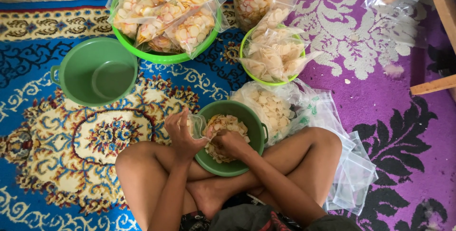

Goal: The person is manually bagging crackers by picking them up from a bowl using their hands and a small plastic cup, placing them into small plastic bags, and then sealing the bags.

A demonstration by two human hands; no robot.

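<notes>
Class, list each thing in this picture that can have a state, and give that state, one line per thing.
Dark green plastic bowl in the lap: part full of pale chips.
Small clear plastic bag: held open.
Left hand: gripping the bag.
Right hand: in the chips.
Green handled pail: empty.
Bright green basin: heaped with filled bags.

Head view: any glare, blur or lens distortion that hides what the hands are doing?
Head view: soft, even light, no hard shadows; mild glare on the clear small bag in the left hand; right hand in the green basin of crackers reads sharp enough; slight wide-angle bending near the edges.
</notes>
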